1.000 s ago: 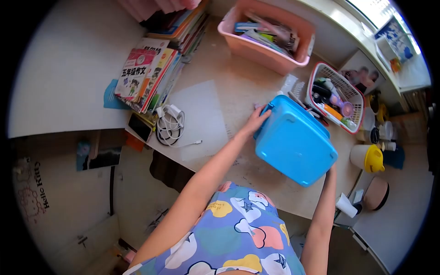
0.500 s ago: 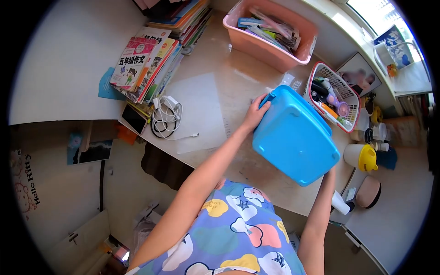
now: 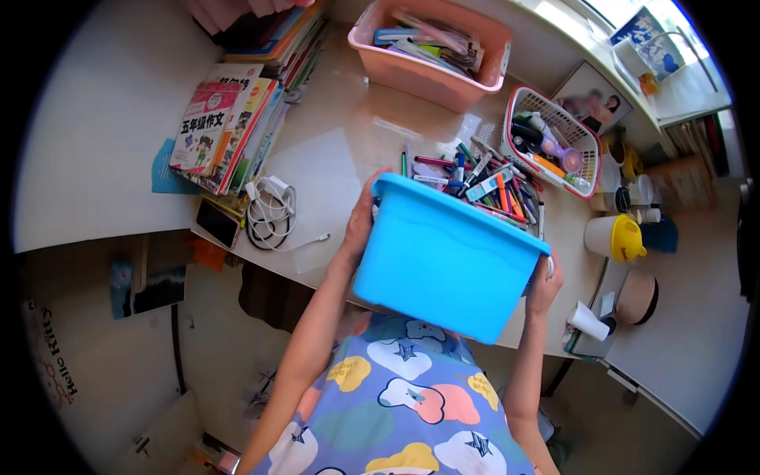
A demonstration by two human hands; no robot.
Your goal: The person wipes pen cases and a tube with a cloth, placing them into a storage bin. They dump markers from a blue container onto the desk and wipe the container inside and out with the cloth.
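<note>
While my L fingers (image 3: 361,218) and R fingers (image 3: 545,285) curl, part-hidden, round opp. ends of the tilted blue bin (image 3: 447,257) at the surface's (image 3: 336,162) front edge, a backward pull cld sweep pens (image 3: 503,190) floorward.

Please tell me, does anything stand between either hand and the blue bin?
Nothing visible does. The left hand and right hand hold the blue bin directly, at opposite ends; the pens lie beyond it, on the desk.
</note>
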